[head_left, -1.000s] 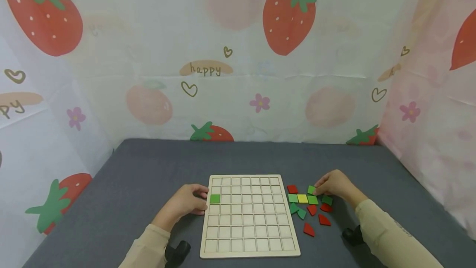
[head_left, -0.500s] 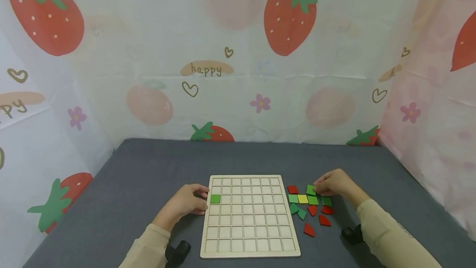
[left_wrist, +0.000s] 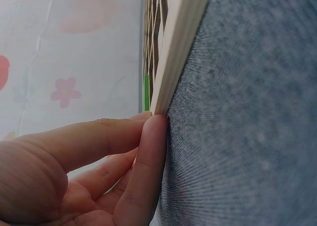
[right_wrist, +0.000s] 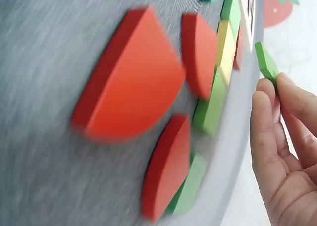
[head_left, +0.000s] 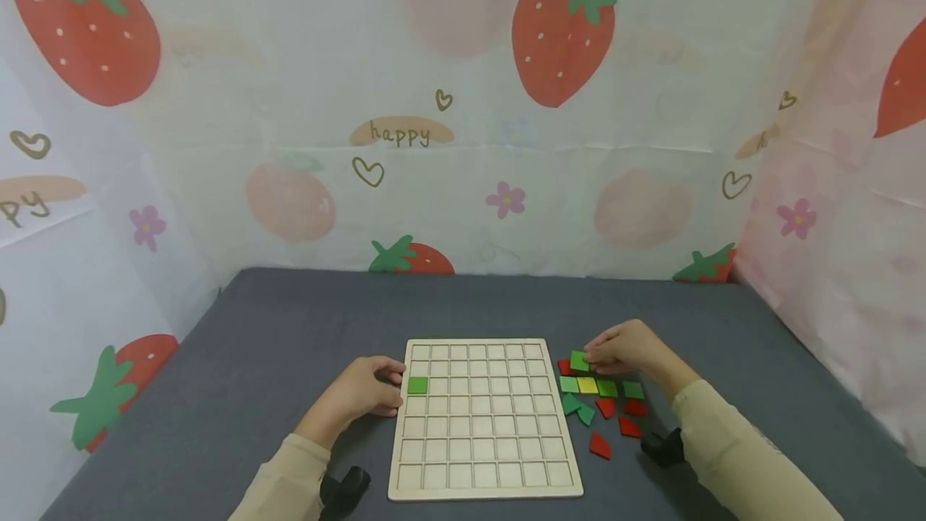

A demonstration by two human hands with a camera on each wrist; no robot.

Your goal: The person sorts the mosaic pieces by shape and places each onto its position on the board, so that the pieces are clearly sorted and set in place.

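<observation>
A pale wooden grid board (head_left: 485,428) lies flat on the table, with one green square tile (head_left: 417,385) in a cell near its left edge. My left hand (head_left: 365,388) touches that left edge, its thumb and fingers apart along the rim; the left wrist view shows the fingertips against the board's side (left_wrist: 181,47). My right hand (head_left: 633,348) pinches a green square tile (head_left: 579,360) between thumb and fingers. In the right wrist view this tile (right_wrist: 266,61) is raised off the table. From the head it partly covers a red piece (head_left: 564,367).
Right of the board lie a yellow square (head_left: 587,386), several green squares, including one at the row's end (head_left: 633,391), green quarter-round pieces (head_left: 571,404) and several red ones (head_left: 600,445). Black wrist mounts (head_left: 346,493) sit under both forearms. Strawberry-print cloth (head_left: 434,199) hangs behind the table.
My right hand has lifted the green square tile from among the loose pieces and moved it left toward the board. My left hand stays at the board's left edge.
</observation>
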